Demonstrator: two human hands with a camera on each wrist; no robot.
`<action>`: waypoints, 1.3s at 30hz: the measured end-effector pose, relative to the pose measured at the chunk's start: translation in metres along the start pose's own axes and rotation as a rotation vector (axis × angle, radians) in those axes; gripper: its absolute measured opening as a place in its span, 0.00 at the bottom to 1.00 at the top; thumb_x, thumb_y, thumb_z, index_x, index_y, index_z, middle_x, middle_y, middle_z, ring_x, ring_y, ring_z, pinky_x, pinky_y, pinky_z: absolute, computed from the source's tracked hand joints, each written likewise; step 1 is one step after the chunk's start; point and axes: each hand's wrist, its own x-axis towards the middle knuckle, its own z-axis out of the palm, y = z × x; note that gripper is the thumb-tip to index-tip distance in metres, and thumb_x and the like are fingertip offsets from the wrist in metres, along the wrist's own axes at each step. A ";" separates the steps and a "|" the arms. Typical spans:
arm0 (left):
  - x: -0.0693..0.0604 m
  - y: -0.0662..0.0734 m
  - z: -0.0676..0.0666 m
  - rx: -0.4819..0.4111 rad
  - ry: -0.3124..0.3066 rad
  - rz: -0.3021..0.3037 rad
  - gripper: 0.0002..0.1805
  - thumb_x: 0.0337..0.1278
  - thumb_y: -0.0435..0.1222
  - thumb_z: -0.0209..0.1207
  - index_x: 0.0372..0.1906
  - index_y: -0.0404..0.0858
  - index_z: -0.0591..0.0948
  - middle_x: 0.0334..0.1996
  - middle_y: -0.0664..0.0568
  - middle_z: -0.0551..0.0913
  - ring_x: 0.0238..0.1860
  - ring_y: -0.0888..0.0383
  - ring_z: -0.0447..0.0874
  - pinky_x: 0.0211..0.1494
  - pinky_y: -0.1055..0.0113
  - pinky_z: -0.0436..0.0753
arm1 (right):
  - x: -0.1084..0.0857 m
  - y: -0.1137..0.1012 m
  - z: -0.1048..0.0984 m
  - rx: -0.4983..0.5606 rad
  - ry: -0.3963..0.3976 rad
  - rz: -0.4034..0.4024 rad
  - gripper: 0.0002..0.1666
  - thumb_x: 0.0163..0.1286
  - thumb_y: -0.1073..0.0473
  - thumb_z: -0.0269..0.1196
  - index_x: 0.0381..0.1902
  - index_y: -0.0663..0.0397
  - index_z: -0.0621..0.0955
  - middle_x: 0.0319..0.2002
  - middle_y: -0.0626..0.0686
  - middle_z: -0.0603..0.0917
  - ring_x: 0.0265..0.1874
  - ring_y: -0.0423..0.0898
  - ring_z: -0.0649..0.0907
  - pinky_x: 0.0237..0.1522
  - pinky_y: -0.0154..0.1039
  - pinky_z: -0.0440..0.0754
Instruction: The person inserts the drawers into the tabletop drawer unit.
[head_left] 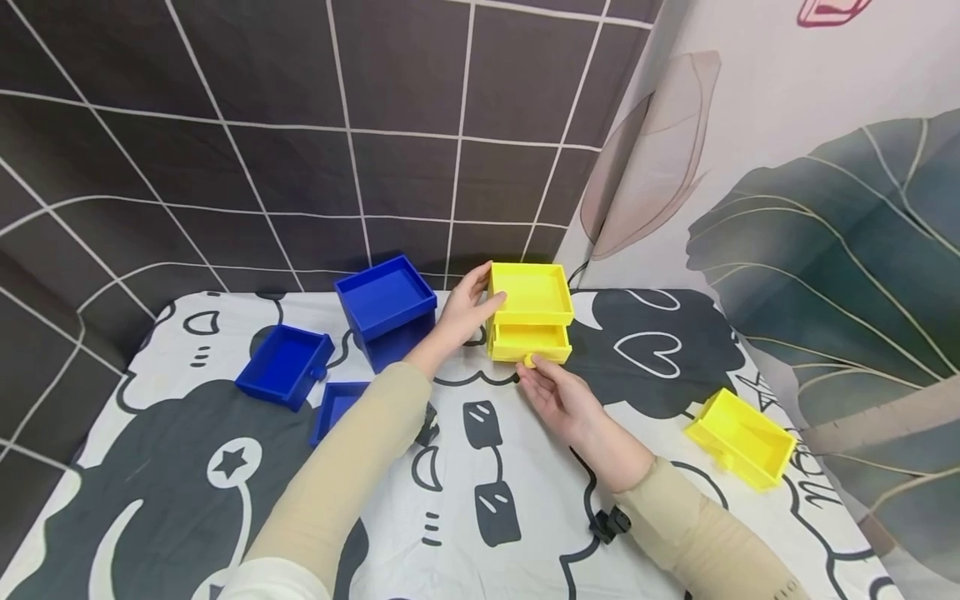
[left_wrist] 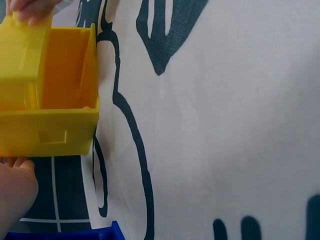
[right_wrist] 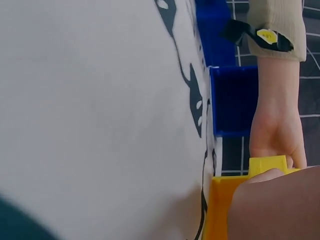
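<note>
A small yellow drawer cabinet [head_left: 531,287] with a tray-like top stands near the back of the cloth. A yellow drawer [head_left: 534,336] sticks partway out of its upper slot. The slot below shows as a hollow [left_wrist: 67,75] in the left wrist view. My left hand [head_left: 467,310] grips the cabinet's left side, thumb over the top rim. At the drawer's front, my right hand [head_left: 558,400] pinches its round knob [head_left: 529,361]. In the right wrist view, the right hand hides most of the cabinet.
A blue cabinet [head_left: 386,300] stands left of the yellow one. A blue drawer [head_left: 283,365] and a second blue drawer [head_left: 337,404], partly behind the left sleeve, lie nearby. Another yellow drawer [head_left: 744,440] lies at the right. A dark gridded cloth [head_left: 285,167] hangs behind.
</note>
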 end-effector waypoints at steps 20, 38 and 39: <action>-0.002 -0.005 0.001 -0.043 -0.004 -0.020 0.38 0.78 0.33 0.60 0.84 0.36 0.58 0.85 0.43 0.59 0.86 0.48 0.57 0.89 0.57 0.59 | 0.032 -0.019 0.012 0.029 0.046 0.048 0.11 0.84 0.55 0.56 0.40 0.53 0.79 0.29 0.49 0.88 0.32 0.38 0.89 0.43 0.27 0.89; 0.002 -0.002 0.007 -0.144 0.041 -0.038 0.38 0.74 0.30 0.62 0.83 0.36 0.61 0.84 0.43 0.61 0.85 0.48 0.59 0.88 0.60 0.60 | -0.005 -0.010 -0.019 0.063 -0.020 0.055 0.13 0.84 0.56 0.56 0.56 0.59 0.79 0.44 0.52 0.92 0.46 0.42 0.91 0.75 0.33 0.77; 0.001 -0.002 0.006 -0.147 0.050 -0.041 0.38 0.74 0.29 0.63 0.83 0.36 0.62 0.84 0.43 0.62 0.85 0.48 0.59 0.88 0.60 0.60 | -0.009 -0.010 -0.022 0.068 -0.018 0.060 0.12 0.84 0.56 0.57 0.53 0.59 0.81 0.44 0.52 0.92 0.46 0.42 0.91 0.73 0.33 0.79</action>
